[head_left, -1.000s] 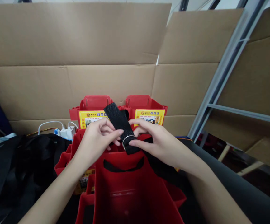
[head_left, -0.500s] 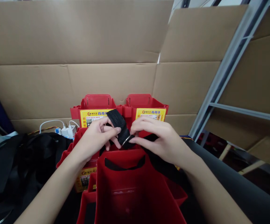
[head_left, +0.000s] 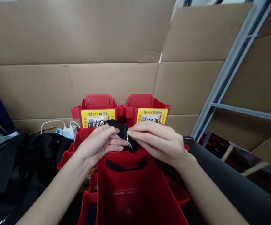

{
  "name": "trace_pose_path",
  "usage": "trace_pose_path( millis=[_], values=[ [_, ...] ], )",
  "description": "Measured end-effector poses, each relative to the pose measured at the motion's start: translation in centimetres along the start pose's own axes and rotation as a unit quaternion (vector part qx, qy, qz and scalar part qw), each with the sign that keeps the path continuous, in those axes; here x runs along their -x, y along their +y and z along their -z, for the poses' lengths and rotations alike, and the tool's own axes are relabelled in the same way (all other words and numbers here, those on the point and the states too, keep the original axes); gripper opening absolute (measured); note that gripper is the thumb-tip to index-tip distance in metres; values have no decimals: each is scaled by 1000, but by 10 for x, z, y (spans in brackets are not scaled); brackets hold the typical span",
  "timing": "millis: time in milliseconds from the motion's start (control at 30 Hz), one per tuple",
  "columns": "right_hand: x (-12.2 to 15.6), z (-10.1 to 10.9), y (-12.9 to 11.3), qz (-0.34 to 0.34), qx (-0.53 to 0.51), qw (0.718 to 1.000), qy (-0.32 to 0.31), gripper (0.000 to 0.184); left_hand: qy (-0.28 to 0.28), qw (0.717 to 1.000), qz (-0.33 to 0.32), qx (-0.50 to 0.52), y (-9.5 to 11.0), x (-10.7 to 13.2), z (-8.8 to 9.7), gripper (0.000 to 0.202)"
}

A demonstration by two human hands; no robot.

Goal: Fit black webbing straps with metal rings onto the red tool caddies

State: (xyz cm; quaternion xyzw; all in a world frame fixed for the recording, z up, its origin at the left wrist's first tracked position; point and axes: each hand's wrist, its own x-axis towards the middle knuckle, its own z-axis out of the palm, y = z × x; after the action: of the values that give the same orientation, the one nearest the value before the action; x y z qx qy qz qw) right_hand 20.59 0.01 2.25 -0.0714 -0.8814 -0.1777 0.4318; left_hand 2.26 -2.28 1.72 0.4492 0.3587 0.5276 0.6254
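My left hand (head_left: 100,143) and my right hand (head_left: 157,140) meet above a tall red plastic bin (head_left: 135,187). Between them they pinch a black woven strap (head_left: 118,126) that runs through a metal ring (head_left: 129,141). The left fingers hold the strap's free end, now folded down flat. The right thumb and fingers are closed on the strap at the ring. A second black strap (head_left: 126,166) hangs across the upper inside of the bin.
Two red bins with yellow labels (head_left: 98,110) (head_left: 149,109) stand behind, against cardboard sheets (head_left: 79,62). A white power strip with cables (head_left: 66,131) and black fabric (head_left: 20,162) lie at left. A grey metal shelf frame (head_left: 229,68) rises at right.
The strap's free end, upright a second ago, has been folded down and drawn shorter. Both hands have closed in on the ring, which has turned edge-on.
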Motion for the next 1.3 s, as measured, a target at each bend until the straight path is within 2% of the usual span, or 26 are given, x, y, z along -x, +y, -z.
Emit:
trace_pose_path(
  millis=[133,300,433,500,600,667,800,933,1000,1067,1200,1300],
  values=[
    [-3,3,-2,11,-4,1000,-21,15,18,1000,-4,9,-2,-1,0,3],
    [-6,6,-8,-26,22,998,-58,10,-37,998,-21,-37,3,3,2,14],
    [-4,3,-7,-19,54,995,-77,12,-73,987,-80,-122,8,8,1,34],
    [-3,0,-6,-11,58,995,-79,12,-73,979,-107,-159,9,10,0,41],
    [-3,-3,-5,-4,60,994,-92,12,-47,969,-137,-203,7,11,-3,42],
    [-3,-4,-6,0,63,993,-100,13,-6,954,-172,-245,4,11,-5,42],
    [-4,-5,-8,7,71,991,-110,13,98,895,-252,-354,-3,7,-5,39],
    [-5,-6,-11,4,65,989,-132,14,130,846,-269,-442,-2,5,-2,35],
    [-6,-6,-11,-7,59,987,-150,18,138,831,-284,-458,0,5,0,35],
    [-7,-5,-11,-28,56,982,-178,21,121,846,-284,-434,2,5,2,32],
    [-6,-1,-6,-49,51,972,-225,24,41,909,-226,-347,7,6,3,28],
    [-5,-1,-3,-43,52,967,-244,19,40,921,-210,-326,11,5,4,28]
  ],
)
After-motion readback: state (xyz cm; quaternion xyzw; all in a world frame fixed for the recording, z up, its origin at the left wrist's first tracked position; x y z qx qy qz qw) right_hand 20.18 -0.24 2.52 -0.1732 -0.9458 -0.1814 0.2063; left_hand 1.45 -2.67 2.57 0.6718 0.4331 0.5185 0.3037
